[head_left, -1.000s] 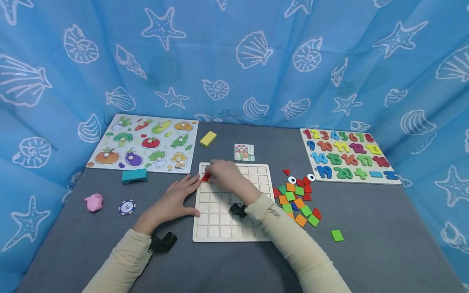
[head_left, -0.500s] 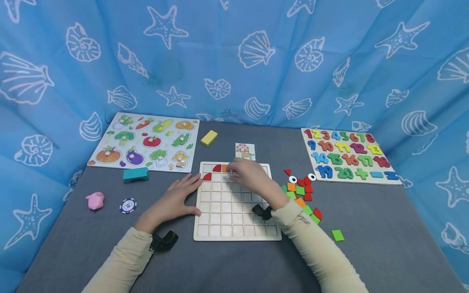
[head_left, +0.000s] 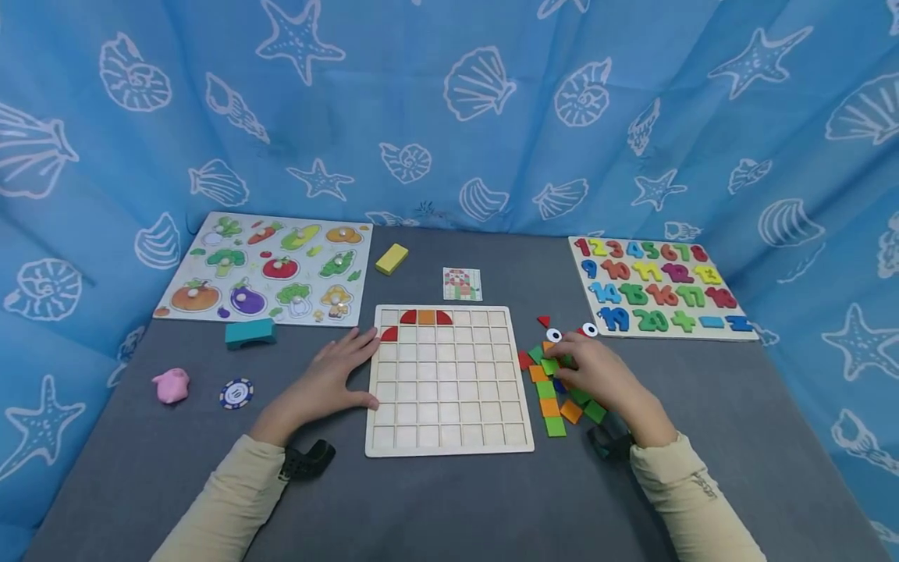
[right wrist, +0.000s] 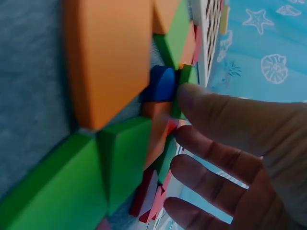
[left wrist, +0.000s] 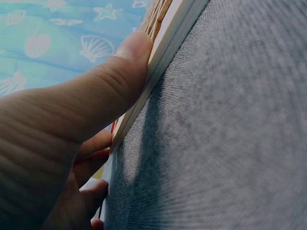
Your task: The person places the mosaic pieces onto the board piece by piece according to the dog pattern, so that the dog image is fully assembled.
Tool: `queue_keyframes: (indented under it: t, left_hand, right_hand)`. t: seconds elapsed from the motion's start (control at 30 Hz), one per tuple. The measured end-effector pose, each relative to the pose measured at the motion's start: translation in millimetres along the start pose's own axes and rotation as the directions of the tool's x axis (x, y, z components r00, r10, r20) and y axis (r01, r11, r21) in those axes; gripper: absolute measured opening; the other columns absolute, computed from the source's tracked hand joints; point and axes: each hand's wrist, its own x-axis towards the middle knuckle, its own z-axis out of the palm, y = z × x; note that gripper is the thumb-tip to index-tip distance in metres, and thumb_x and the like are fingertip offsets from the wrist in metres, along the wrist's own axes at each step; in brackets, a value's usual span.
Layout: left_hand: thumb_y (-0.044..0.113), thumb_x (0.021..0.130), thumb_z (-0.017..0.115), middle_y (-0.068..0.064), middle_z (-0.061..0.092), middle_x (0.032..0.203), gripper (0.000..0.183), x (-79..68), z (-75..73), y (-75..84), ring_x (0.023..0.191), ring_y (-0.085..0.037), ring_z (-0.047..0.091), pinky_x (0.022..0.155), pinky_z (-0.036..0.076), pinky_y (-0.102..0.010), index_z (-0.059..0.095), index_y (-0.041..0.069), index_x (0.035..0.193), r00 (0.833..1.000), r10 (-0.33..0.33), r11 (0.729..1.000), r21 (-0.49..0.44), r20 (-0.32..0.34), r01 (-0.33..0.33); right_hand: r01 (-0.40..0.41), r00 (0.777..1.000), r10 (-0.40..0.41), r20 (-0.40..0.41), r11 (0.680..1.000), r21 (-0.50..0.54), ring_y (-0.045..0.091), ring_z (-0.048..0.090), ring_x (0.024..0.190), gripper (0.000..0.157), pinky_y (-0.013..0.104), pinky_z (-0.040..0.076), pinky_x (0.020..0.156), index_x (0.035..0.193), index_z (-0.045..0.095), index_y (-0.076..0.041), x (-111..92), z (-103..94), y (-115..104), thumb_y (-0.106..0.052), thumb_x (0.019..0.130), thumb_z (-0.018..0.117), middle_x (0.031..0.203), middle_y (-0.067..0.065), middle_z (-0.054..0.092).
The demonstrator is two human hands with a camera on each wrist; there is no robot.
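In the head view my left hand (head_left: 326, 380) lies with spread fingers along the left edge of a pale wooden grid board (head_left: 449, 448); the left wrist view shows its thumb (left wrist: 132, 52) touching that edge. Red quarter-round tiles (head_left: 409, 317) and an orange square tile (head_left: 426, 317) lie in the board's top rows. My right hand (head_left: 597, 375) reaches into a pile of coloured tiles right of the board. Its thumb touches a green tile (right wrist: 186, 79), while the fingers are parted from the thumb. Orange tiles (right wrist: 110, 57) and a blue piece (right wrist: 160, 84) lie close by.
Behind the board lies a pattern card (head_left: 461, 284); a yellow block (head_left: 392, 258) is to its left. A vegetable puzzle (head_left: 316, 293) stands back left, a number puzzle (head_left: 663, 289) back right. A teal block (head_left: 250, 334), pink pig (head_left: 172, 385) and poker chip (head_left: 236, 393) lie left.
My right hand has left the board's top row and moved right to the tile pile. A second red quarter-round now shows beside the orange tile. My left hand stays at the board's edge.
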Motion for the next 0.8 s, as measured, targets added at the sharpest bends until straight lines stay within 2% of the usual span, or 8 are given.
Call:
queue_keyframes:
  t: [0.13, 0.27, 0.37, 0.53, 0.63, 0.8]
  left_hand:
    - [0.053, 0.066, 0.069, -0.001, 0.018, 0.148, 0.095, 0.0, -1.2, 0.5, 0.136, -0.027, 0.007, 0.105, 0.009, -0.055, 0.025, 0.015, 0.141, 1.0, -0.01, 1.0, 0.007, 0.006, 0.01]
    - [0.054, 0.066, 0.068, -0.001, 0.019, 0.148, 0.095, 0.0, -1.9, 1.0, 0.136, -0.028, 0.008, 0.105, 0.01, -0.055, 0.025, 0.015, 0.141, 1.0, -0.014, 1.0, 0.015, 0.004, 0.013]
    - [0.051, 0.065, 0.071, -0.003, 0.02, 0.147, 0.095, -0.5, -2.7, 2.3, 0.136, -0.029, 0.009, 0.104, 0.01, -0.056, 0.027, 0.013, 0.141, 1.0, -0.005, 1.0, 0.001, -0.011, 0.005]
    - [0.052, 0.064, 0.07, -0.003, 0.021, 0.147, 0.095, -0.1, -2.8, 3.0, 0.136, -0.029, 0.01, 0.104, 0.01, -0.057, 0.028, 0.013, 0.14, 1.0, -0.001, 1.0, 0.004, -0.011, 0.001]
    - [0.055, 0.065, 0.068, -0.001, 0.02, 0.147, 0.095, 0.4, -2.7, 2.1, 0.136, -0.027, 0.01, 0.104, 0.011, -0.056, 0.028, 0.014, 0.14, 1.0, -0.008, 1.0, 0.02, -0.004, 0.008]
    - [0.053, 0.065, 0.069, 0.0, 0.02, 0.147, 0.094, -0.5, -3.6, 1.2, 0.136, -0.027, 0.01, 0.104, 0.011, -0.056, 0.028, 0.015, 0.14, 1.0, 0.003, 1.0, 0.012, -0.015, -0.003]
  right_hand:
    - [0.018, 1.0, -0.018, 0.012, 1.0, -0.008, 0.014, 0.051, 0.076, 0.023, 0.033, 0.048, 0.068, 0.098, 0.066, -0.012, 1.4, 0.9, 1.4, -0.014, 0.076, 0.07, 0.094, 0.002, 0.057]
    - [0.046, 0.998, -0.047, -0.049, 0.999, -0.025, 0.011, 0.049, 0.07, 0.023, 0.028, 0.046, 0.062, 0.097, 0.066, -0.012, 9.1, -1.1, -15.0, -0.019, 0.076, 0.07, 0.091, 0.0, 0.057]
    - [0.101, 0.991, -0.103, -0.089, 0.995, -0.02, 0.012, 0.052, 0.07, 0.025, 0.027, 0.046, 0.061, 0.099, 0.066, -0.012, 23.7, -1.4, -44.3, -0.021, 0.076, 0.07, 0.092, 0.0, 0.059]
    - [0.214, 0.974, -0.216, -0.075, 0.976, -0.039, 0.01, 0.057, 0.081, 0.027, 0.026, 0.047, 0.067, 0.1, 0.065, -0.015, 62.0, 8.2, -109.7, -0.024, 0.075, 0.071, 0.09, -0.004, 0.062]
    - [0.277, 0.957, -0.282, -0.064, 0.957, -0.081, 0.007, 0.057, 0.079, 0.024, 0.025, 0.047, 0.065, 0.097, 0.066, -0.018, 84.0, 18.2, -144.4, -0.027, 0.075, 0.071, 0.089, -0.007, 0.063]
    - [0.322, 0.944, -0.329, -0.026, 0.935, -0.147, 0.007, 0.055, 0.07, 0.025, 0.023, 0.045, 0.059, 0.095, 0.068, -0.018, 108.2, 35.4, -178.0, -0.029, 0.074, 0.072, 0.085, -0.006, 0.061]
